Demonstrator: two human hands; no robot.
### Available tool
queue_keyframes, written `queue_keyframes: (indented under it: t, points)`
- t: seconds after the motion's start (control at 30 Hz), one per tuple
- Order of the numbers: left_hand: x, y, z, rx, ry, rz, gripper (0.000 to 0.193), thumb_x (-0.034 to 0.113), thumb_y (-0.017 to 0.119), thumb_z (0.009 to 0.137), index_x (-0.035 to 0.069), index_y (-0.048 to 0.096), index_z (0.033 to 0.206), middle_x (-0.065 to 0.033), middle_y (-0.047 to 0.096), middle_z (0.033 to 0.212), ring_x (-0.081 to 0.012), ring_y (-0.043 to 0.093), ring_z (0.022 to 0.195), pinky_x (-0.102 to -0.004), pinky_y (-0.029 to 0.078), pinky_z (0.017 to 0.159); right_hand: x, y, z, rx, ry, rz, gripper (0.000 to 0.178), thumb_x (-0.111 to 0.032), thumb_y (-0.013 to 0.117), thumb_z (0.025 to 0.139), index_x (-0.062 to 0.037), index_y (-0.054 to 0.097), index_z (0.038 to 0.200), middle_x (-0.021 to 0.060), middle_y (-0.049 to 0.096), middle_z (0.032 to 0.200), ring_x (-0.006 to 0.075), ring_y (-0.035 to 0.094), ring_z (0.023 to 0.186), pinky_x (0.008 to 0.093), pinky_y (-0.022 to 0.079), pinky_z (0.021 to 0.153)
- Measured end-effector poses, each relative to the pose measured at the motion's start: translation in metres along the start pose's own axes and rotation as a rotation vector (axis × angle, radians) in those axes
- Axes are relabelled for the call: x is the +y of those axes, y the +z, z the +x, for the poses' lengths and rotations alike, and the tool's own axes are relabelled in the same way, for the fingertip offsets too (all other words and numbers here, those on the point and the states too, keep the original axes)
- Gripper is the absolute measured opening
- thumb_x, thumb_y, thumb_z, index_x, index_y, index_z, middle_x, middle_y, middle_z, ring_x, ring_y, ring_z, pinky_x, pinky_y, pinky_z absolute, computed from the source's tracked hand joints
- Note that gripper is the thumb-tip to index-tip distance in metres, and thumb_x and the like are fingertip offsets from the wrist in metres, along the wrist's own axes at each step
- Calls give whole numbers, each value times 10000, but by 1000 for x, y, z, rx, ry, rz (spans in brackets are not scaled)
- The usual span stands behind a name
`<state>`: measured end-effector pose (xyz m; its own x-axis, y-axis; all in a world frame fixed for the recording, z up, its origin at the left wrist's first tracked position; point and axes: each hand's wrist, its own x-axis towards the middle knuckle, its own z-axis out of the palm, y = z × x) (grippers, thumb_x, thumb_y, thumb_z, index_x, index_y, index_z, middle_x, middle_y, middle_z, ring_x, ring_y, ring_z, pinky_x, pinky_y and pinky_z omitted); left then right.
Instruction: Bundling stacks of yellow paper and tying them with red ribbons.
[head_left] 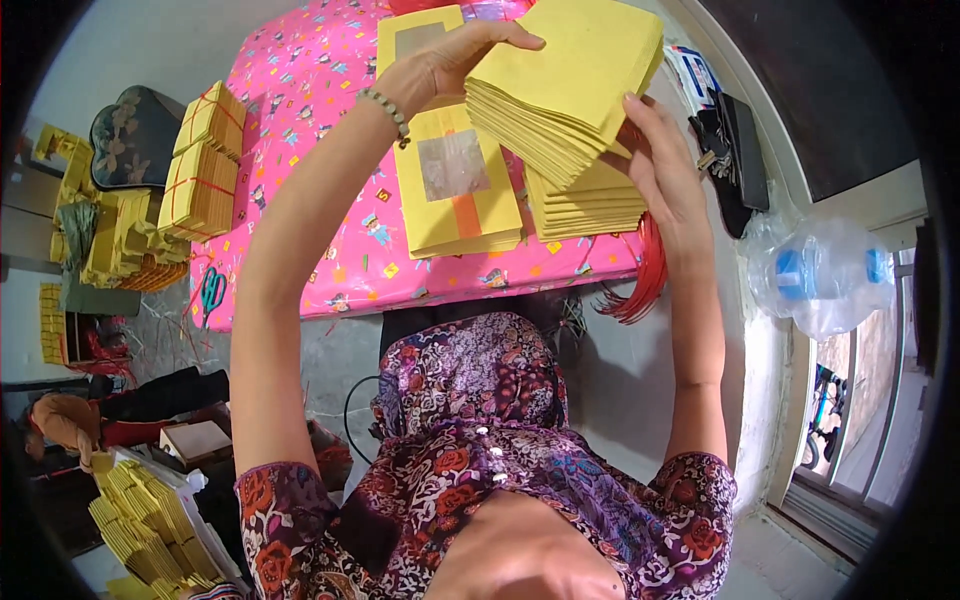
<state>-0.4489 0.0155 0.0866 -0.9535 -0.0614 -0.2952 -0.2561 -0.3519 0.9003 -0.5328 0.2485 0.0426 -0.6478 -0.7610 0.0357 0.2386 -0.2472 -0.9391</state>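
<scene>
A thick stack of yellow paper envelopes (pixel 570 70) is raised above the table, its layered edges fanned toward me. My left hand (pixel 465 55) grips it at the left side, thumb on top; the fingers beneath are partly hidden. My right hand (pixel 660 160) holds its right near corner, with the thumb on the edge. Directly below lies another pile of yellow envelopes (pixel 590 215), partly covered by the raised stack. To its left are yellow envelopes with a clear window (pixel 455 220) and an orange strip, lying flat. A beaded bracelet circles my left wrist.
The table has a pink patterned cover (pixel 320 200). Red-tied yellow bundles (pixel 200 190) and green-handled scissors (pixel 212 290) lie at its left edge. Red ribbon strands (pixel 650 275) hang at the right. Large clear plastic bottles (pixel 825 272) stand by the right wall. Another person (pixel 65 420) is at lower left.
</scene>
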Motion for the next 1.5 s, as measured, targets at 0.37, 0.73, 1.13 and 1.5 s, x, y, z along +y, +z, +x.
queue_keyframes:
  t: [0.37, 0.73, 1.13, 1.5]
  points:
    - [-26, 0, 69, -94, -72, 232, 327, 240, 707, 684, 31, 660, 932, -56, 664, 889, -127, 626, 793, -263, 498, 748, 54, -38, -84, 296, 125, -188, 481, -175, 541, 928, 1, 317, 1315, 152, 483, 1219, 213, 525, 1114, 329, 473, 866]
    - [-51, -13, 111, -231, -205, 298, 341, 284, 720, 696, 50, 661, 936, -40, 658, 912, -112, 619, 802, -256, 482, 754, 114, -37, -113, 463, 205, -117, 521, -137, 566, 905, -17, 284, 1326, 100, 382, 1223, 165, 450, 1104, 314, 453, 910]
    - [-70, 0, 108, -219, -235, 308, 335, 328, 699, 713, 81, 655, 935, -27, 651, 888, -103, 627, 762, -244, 505, 684, 138, -28, -107, 587, 332, 308, 317, -115, 611, 878, -78, 485, 1166, 63, 566, 1105, 209, 537, 1081, 396, 421, 929]
    - [-76, -4, 110, -172, -175, 320, 347, 357, 691, 704, 81, 655, 910, -26, 647, 862, -112, 622, 721, -247, 496, 647, 131, -27, -96, 492, 341, 386, 224, -181, 616, 879, -97, 582, 1084, 26, 567, 1137, 188, 514, 1090, 384, 396, 939]
